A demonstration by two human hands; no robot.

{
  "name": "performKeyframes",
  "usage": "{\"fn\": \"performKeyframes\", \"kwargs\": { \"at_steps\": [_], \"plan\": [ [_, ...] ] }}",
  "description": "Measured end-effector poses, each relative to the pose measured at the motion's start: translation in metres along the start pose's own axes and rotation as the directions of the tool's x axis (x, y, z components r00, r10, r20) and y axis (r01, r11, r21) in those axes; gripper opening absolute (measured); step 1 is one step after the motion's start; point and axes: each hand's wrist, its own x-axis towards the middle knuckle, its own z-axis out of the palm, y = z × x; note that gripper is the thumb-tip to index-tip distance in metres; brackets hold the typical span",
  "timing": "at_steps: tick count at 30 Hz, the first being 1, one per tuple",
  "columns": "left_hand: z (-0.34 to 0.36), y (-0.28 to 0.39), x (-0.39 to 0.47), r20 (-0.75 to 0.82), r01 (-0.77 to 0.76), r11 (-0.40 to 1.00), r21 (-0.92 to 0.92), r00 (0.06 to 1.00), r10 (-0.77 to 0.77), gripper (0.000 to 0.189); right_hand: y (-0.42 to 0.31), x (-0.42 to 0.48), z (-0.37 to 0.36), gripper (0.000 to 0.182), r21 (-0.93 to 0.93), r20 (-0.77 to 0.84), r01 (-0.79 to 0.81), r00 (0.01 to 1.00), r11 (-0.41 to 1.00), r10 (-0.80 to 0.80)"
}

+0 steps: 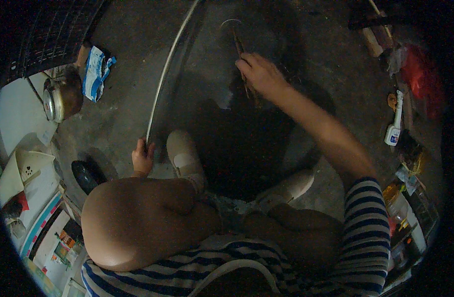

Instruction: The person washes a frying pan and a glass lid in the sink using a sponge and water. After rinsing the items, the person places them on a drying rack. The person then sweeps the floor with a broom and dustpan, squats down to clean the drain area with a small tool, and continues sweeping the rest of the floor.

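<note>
My left hand (pixel 142 157) grips the lower end of a long, thin, pale rod or strip (pixel 167 67), beside my left shoe. The rod runs up and away, curving past the top edge of the picture. Farther forward, my right hand (pixel 262 74) is closed around a slender brown stick-like tool (pixel 238 41), whose ends show above and below the fist. A thin, pale curved line (pixel 230 21) lies at its far tip; whether it belongs to the tool is too dark to tell. Below my right hand the ground is in deep shadow.
I squat on a grey floor (pixel 130 48). To the left are a blue-and-white packet (pixel 94 76), a lidded metal pot (pixel 62 98) and a dark rounded object (pixel 85 174). A white bottle (pixel 394 126) and a red plastic bag (pixel 420 68) lie to the right.
</note>
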Motion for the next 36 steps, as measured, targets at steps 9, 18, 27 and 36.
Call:
{"fn": "performKeyframes", "kwargs": {
  "at_steps": [9,18,27,36],
  "plan": [
    [0.002,-0.005,0.001,-0.01,0.0,1.0,-0.019,1.0,0.0,0.024,-0.001,-0.007,0.015,0.028,-0.072,-0.005,0.081,0.997,0.994,-0.082],
    [0.004,-0.005,0.001,-0.037,-0.027,1.0,-0.005,0.999,0.027,0.023,0.002,-0.007,0.028,0.019,-0.127,-0.011,0.15,0.988,0.981,-0.152],
    [0.001,-0.001,0.003,-0.017,-0.025,1.0,0.016,1.0,0.025,0.023,0.013,-0.012,0.044,0.015,-0.027,-0.041,0.173,0.984,0.984,-0.174],
    [0.0,-0.001,0.002,-0.032,-0.046,0.999,-0.027,0.998,0.045,0.023,0.012,-0.01,0.028,0.022,-0.094,-0.049,0.141,0.988,0.986,-0.146]
  ]
}}
